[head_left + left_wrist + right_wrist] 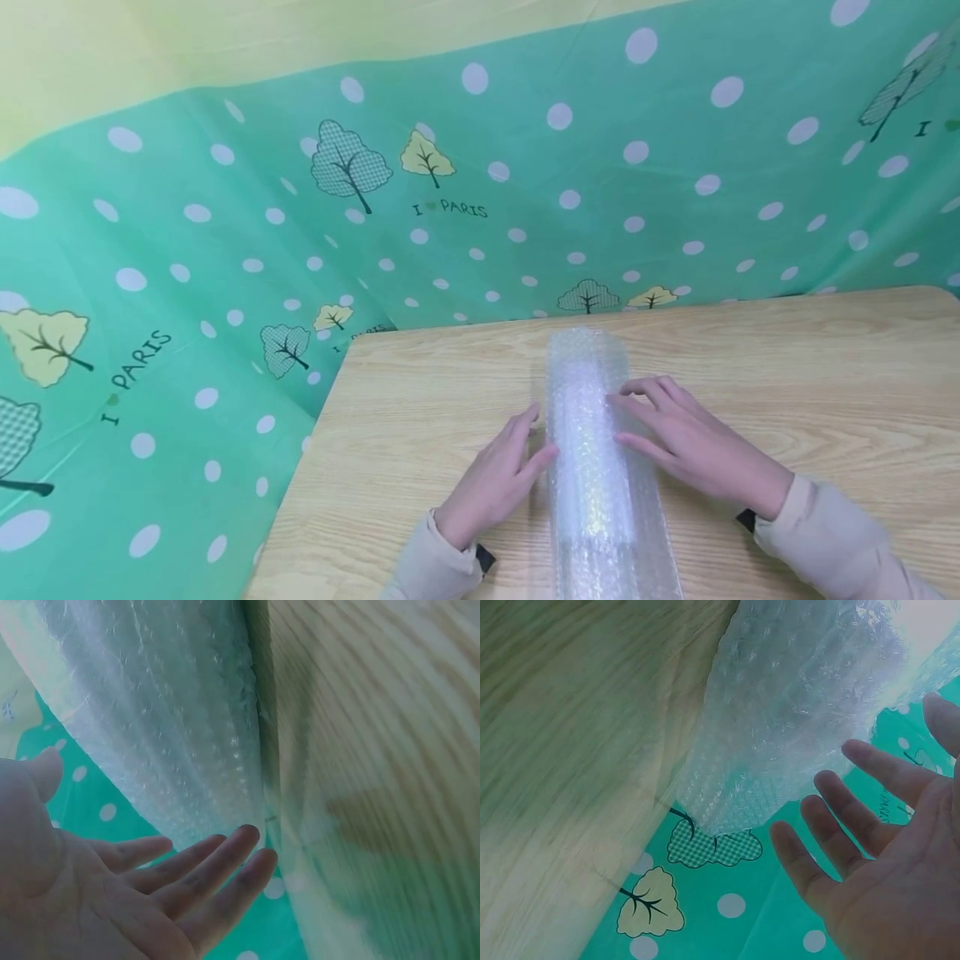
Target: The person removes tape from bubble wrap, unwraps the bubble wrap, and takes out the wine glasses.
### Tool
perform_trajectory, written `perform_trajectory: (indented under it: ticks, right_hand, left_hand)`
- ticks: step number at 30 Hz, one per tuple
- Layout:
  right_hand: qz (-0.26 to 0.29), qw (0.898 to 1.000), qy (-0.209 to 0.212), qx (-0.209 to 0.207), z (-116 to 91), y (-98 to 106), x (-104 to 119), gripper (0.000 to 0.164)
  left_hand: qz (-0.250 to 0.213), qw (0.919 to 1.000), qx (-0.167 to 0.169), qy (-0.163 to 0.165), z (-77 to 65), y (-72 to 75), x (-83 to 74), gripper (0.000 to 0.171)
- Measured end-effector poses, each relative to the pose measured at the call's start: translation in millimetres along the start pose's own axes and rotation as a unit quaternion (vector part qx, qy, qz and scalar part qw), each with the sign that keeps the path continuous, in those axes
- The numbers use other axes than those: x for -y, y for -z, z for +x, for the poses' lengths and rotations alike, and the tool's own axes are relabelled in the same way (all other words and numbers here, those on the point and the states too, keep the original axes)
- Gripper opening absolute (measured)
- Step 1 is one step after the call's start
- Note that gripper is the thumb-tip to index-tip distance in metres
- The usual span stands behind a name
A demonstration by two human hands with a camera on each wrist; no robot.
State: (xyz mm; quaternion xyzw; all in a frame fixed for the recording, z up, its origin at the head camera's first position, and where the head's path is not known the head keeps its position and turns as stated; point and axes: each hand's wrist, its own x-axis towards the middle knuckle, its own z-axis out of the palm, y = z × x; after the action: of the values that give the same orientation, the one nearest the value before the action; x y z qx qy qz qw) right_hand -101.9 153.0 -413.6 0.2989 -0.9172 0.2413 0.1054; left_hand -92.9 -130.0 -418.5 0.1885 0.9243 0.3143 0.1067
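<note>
A long roll of clear bubble wrap [592, 458] with something whitish inside lies on the wooden table, pointing away from me. Along its left side is my left hand [498, 475], fingers spread and thumb tip at the wrap's edge. My right hand [693, 437] is on the opposite side, thumb and forefinger right at the wrap. Both palms face the roll. In the left wrist view the fingers of the left hand [142, 885] are extended beside the wrap [172, 712]. In the right wrist view the right hand [900, 855] has loosely spread fingers near the wrap [780, 712].
The wood-grain table [442, 375] runs back to a green curtain [510, 250] with white dots, printed trees and lettering. Its left edge slants toward the front. Light sleeves [832, 529] cover both forearms, with a dark strap [485, 558] at the left wrist.
</note>
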Motion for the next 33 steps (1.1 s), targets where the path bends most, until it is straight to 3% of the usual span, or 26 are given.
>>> perform_trajectory:
  ticks: [21, 33]
  right_hand:
    - [0.002, 0.998, 0.050, -0.033, 0.9, -4.4, 3.4, 0.036]
    - [0.007, 0.997, 0.059, -0.043, 0.7, -8.4, 4.8, 0.032]
  left_hand:
    - [-0.028, 0.9994, 0.007, -0.019, 3.9, -6.0, 2.5, 0.077]
    - [-0.129, 0.9911, 0.029, 0.007, 4.3, -6.4, 3.5, 0.077]
